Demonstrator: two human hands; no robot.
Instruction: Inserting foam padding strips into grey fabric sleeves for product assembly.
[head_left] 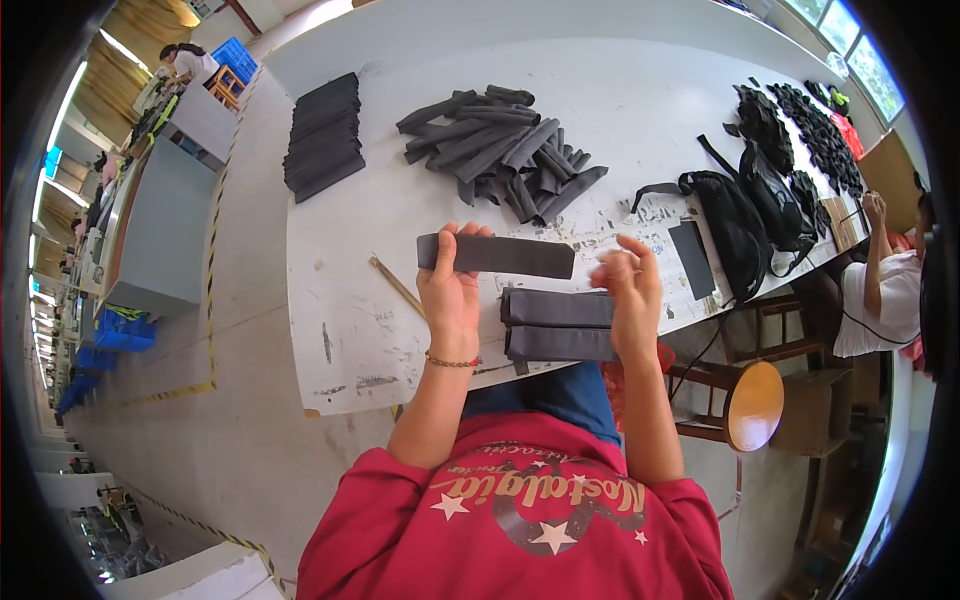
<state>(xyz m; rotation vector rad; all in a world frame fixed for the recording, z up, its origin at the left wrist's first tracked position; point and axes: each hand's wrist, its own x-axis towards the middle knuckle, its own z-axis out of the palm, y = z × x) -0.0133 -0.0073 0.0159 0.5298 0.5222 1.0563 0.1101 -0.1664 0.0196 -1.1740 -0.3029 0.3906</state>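
My left hand (452,290) is closed on a flat dark grey fabric strip (520,257), its thumb lying across the upper face near the left end. The strip is held level above the white table (350,300). To the right of the strip's free end, my right hand (632,295) is raised with its fingers apart and slightly blurred; no object shows in it. Below the strip, close to the table's front edge, lie folded dark grey fabric pieces (558,342) side by side, partly hidden by my right hand. A thin wooden stick (398,286) rests beside my left wrist.
Farther back are a loose heap of grey fabric strips (510,145) and a neat row of them (325,138). Black backpacks (735,225) and a dark flat panel (692,260) lie to the right. A round stool (752,405) and a seated person (885,290) are beyond the table's edge.
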